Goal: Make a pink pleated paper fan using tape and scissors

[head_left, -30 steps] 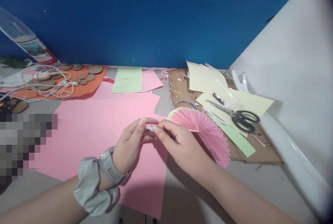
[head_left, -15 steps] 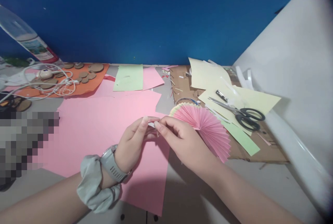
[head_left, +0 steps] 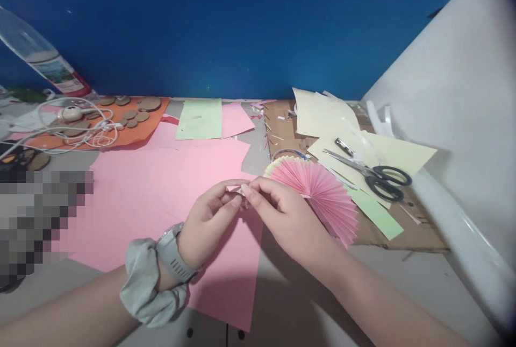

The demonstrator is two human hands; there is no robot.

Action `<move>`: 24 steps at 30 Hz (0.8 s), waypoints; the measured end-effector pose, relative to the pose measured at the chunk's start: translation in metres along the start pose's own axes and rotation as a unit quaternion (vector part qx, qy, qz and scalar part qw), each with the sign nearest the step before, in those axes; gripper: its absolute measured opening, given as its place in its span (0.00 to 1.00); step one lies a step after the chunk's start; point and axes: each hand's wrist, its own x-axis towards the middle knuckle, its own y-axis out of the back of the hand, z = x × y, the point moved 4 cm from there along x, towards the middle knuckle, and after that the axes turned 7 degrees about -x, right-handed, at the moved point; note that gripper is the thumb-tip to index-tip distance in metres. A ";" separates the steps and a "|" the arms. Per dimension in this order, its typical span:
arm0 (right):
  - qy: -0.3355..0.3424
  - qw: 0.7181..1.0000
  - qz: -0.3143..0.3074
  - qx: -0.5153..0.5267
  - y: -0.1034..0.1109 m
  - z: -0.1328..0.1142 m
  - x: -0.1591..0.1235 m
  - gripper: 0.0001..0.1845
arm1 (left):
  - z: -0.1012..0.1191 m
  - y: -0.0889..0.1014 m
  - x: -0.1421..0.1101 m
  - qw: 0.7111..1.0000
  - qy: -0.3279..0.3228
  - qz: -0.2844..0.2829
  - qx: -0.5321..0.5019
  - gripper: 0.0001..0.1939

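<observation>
My left hand (head_left: pixel 212 218), with a grey watch and a pale green scrunchie at the wrist, is closed in a pinch. My right hand (head_left: pixel 280 210) pinches right beside it, the fingertips of both meeting. Between them is a small pale strip (head_left: pixel 237 191), mostly hidden by the fingers; it looks like paper. Both hands are above a large pink paper sheet (head_left: pixel 161 191). Just beyond my right hand is a pleated pink paper fan (head_left: pixel 326 202) with a yellow pleated edge at its left.
Black-handled scissors (head_left: pixel 377 177) lie on pale yellow paper (head_left: pixel 403 150) over a cardboard piece (head_left: pixel 358 236). Green paper (head_left: pixel 199 119) lies at the back. Brown discs and a white cable (head_left: pixel 108 121) rest on orange paper (head_left: pixel 151 126). A tilted bottle (head_left: pixel 52 64) stands at the back left.
My left thumb has come down and inward toward the right fingertips, and the left fingers have curled more. The pale strip is still between both hands.
</observation>
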 end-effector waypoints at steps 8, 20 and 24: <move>0.001 1.000 -0.009 -0.016 0.000 0.000 0.000 0.16 | 0.003 -0.002 0.001 0.999 -0.007 0.022 0.027 0.11; -0.011 0.991 0.024 -0.133 0.005 0.000 0.001 0.11 | 0.001 -0.004 0.003 1.000 0.016 0.022 0.011 0.13; -0.031 0.979 0.037 -0.200 0.007 -0.001 0.000 0.11 | 0.000 -0.004 0.002 1.000 0.019 0.021 0.010 0.13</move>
